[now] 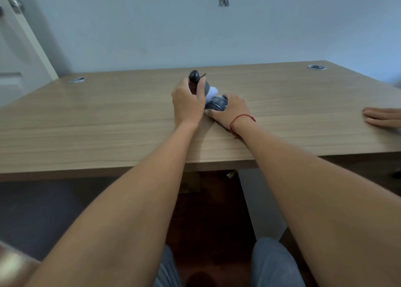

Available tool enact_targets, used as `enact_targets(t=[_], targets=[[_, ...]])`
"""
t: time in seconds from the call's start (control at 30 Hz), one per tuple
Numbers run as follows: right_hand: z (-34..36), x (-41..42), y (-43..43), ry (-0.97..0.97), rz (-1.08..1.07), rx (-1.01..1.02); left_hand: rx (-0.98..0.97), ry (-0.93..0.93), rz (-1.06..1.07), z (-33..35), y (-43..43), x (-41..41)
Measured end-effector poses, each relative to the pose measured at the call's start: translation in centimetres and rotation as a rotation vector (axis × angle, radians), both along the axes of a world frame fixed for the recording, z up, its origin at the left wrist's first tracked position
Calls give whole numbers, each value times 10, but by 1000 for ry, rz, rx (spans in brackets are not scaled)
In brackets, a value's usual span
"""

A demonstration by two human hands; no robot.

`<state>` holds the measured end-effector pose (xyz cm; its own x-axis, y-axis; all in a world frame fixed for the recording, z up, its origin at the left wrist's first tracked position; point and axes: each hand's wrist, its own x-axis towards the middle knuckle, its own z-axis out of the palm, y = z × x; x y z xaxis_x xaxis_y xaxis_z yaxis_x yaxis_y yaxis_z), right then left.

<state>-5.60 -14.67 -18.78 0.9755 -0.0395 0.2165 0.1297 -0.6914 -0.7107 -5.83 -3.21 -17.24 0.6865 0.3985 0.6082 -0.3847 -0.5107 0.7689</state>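
Note:
Both my hands meet at the middle of a wooden desk (108, 121). My left hand (188, 101) grips a dark grey object with a rounded top (194, 75) that sticks up past my fingers; a white part (212, 91) shows beside it. My right hand (233, 110) holds a second dark grey rounded piece (217, 103) lying low on the desk, my fingers curled round it. The two pieces touch or join between my hands; I cannot tell what they are. A red string bracelet (237, 121) circles my right wrist.
Another person's hand (383, 117) lies flat on the desk at the right edge. Two metal cable grommets (77, 80) (316, 67) sit near the desk's back corners. A pale wall stands behind, with a white door (19, 47) at the left. My knees show below the desk's front edge.

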Motion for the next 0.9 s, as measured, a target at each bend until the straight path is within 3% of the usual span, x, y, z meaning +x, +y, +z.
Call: enact_targets(t=[0.2,0.4,0.6,0.8,0.9], targets=[[2,-4,-1,12,5,56,10,189,127,-7,11,6],[1,-5,-1,16,7,58,-11,5,8,0,1,-3],[2,-6,1,30,20,14,83,206,121,-5,8,3],[-1,-2,-1,18,16,21,-8,7,17,0,0,-4],[-1,-1,-4,16,14,51,32,71,28,-2,3,-1]])
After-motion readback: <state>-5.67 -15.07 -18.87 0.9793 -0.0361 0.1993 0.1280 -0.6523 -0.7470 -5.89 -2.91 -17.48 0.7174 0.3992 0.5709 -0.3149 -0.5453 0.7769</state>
